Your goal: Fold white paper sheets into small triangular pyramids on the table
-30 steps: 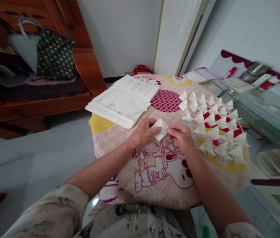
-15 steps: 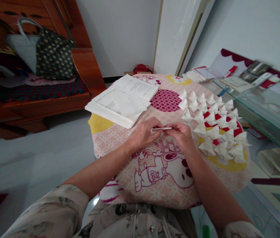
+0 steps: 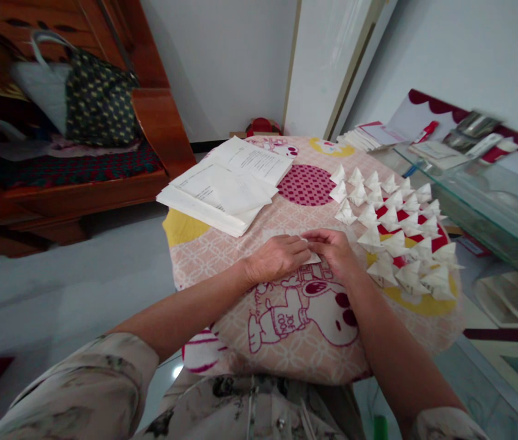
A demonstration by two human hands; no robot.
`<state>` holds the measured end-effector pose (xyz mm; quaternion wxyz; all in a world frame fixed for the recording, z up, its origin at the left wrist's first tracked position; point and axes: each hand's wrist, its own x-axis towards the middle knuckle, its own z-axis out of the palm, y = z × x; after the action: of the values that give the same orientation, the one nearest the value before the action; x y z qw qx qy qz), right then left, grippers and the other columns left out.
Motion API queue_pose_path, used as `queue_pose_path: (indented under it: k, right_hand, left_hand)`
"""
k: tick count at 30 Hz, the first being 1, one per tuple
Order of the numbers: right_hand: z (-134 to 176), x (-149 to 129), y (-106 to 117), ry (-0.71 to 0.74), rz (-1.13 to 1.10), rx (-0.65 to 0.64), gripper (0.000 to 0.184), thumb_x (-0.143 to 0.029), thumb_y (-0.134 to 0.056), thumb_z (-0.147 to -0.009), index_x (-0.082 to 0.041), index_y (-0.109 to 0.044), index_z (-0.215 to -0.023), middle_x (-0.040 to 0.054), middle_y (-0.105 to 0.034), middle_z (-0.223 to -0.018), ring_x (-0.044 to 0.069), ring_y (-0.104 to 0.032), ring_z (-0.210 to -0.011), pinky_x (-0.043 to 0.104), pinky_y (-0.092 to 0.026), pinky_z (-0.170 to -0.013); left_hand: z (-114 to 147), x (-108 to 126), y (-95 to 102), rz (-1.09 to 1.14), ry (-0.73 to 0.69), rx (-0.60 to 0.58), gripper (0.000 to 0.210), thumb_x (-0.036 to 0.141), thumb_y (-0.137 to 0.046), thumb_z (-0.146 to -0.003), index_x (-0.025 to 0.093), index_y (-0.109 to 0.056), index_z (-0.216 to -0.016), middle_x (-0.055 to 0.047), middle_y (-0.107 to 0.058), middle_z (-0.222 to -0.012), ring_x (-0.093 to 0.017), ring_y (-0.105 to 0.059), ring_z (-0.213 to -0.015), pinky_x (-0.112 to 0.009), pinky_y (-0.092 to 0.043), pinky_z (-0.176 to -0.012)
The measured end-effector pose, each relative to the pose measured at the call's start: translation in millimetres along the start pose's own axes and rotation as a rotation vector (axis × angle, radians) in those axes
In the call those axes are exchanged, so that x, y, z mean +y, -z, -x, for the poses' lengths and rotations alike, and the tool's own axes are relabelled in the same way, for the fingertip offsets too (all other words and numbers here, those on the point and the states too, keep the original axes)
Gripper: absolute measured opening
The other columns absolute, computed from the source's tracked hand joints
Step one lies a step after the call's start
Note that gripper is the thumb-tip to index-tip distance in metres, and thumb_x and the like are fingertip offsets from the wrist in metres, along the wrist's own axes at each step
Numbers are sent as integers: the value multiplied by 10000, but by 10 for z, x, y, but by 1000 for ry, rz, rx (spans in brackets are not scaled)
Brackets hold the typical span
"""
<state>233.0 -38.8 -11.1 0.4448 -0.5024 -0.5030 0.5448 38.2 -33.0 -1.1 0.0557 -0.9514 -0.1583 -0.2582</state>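
Note:
Between my two hands is a small folded piece of white paper [image 3: 314,259], mostly covered by fingers. My left hand [image 3: 281,256] has its fingers closed over the paper's left side. From the right, my right hand [image 3: 332,247] pinches the same paper with thumb and fingers. Both hands are low over the patterned tablecloth [image 3: 222,263], above the printed cartoon dog. To the right of my right hand stand several folded paper shapes [image 3: 395,243] with pointed tips, set in rows. A stack of printed paper sheets [image 3: 222,189] lies beyond my left hand.
A glass shelf [image 3: 479,195] holding a metal container [image 3: 476,131] and a red marker [image 3: 426,131] borders the table on the right. More papers [image 3: 369,135] are piled at the far edge. A wooden bench [image 3: 158,134] with a dotted bag [image 3: 100,98] stands left.
Both hands have come down slightly, nearer the tablecloth. The paper was held edge-on before; now it is tilted, with a white corner showing below the fingers.

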Motion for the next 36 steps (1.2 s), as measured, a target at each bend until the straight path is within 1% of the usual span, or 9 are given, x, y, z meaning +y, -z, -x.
queue_pose_path:
  k: [3, 6, 10, 12, 15, 19, 25, 30, 36]
  right_hand:
    - [-24, 42, 10, 20, 100, -42, 328, -238, -749, -645, -183, -770, -967, 44, -754, -829, 190, -677, -746, 305, -522, -680]
    - [-44, 63, -2, 100, 317, -67, 320, -213, -721, -684, -184, -774, -999, 52, -760, -836, 205, -690, -754, 319, -532, -691]
    - [5, -26, -45, 286, 648, 21, 281, -114, -709, -669, -174, -773, -936, 59, -747, -823, 197, -672, -742, 319, -524, -722]
    - [70, -101, -36, 345, 722, 55, 225, -91, -674, -685, -164, -761, -880, 65, -739, -824, 188, -659, -733, 305, -512, -708]
    - [183, -186, 37, 309, 679, -35, 160, -109, -595, -763, -174, -732, -812, 30, -721, -744, 160, -642, -670, 267, -490, -648]
    - [300, -215, 105, 213, 747, -238, 195, -58, -577, -733, -189, -703, -803, -5, -678, -703, 144, -606, -632, 244, -446, -595]
    - [401, -233, -24, 385, 1014, -278, 105, -78, -696, -759, -180, -679, -779, 53, -643, -856, 190, -582, -811, 300, -440, -735]
    - [379, -239, -8, 375, 910, -288, 165, -91, -606, -842, -180, -709, -750, 42, -654, -807, 168, -592, -750, 286, -430, -711]
    - [307, -136, 44, 188, 647, -91, 130, -188, -662, -784, -177, -773, -850, 22, -735, -756, 183, -653, -700, 272, -466, -646]
  left_hand:
    - [36, -11, -43, 122, 35, -48, 110, 130, -513, -896, 142, -622, -885, -80, -651, -883, -189, -618, -863, -307, -504, -761]
    - [83, -51, -33, 245, 112, -131, 136, 89, -541, -835, 143, -638, -914, -80, -665, -945, -181, -628, -869, -285, -498, -750]
    - [111, -104, 35, 349, 198, -222, 150, 125, -578, -840, 149, -666, -959, -80, -673, -993, -179, -638, -883, -280, -490, -772]
    - [111, -117, 59, 358, 218, -245, 140, 146, -577, -856, 150, -675, -956, -77, -669, -978, -175, -635, -866, -275, -481, -763]
    - [111, -123, 71, 359, 211, -242, 141, 161, -567, -864, 157, -683, -945, -69, -658, -948, -163, -620, -821, -268, -461, -727]
    - [121, -125, 91, 381, 230, -217, 145, 153, -573, -843, 149, -660, -959, -53, -641, -902, -149, -593, -764, -260, -434, -674]
    - [151, -160, 137, 476, 290, -196, 45, 134, -586, -832, 138, -627, -852, -63, -627, -921, -145, -589, -785, -254, -446, -703]
    - [171, -203, 132, 540, 329, -168, 122, 123, -590, -853, 135, -658, -752, -62, -652, -894, -132, -607, -781, -234, -453, -708]
    - [149, -247, 128, 554, 470, -170, 171, 165, -581, -864, 129, -684, -732, -34, -634, -793, -117, -576, -718, -232, -424, -666]
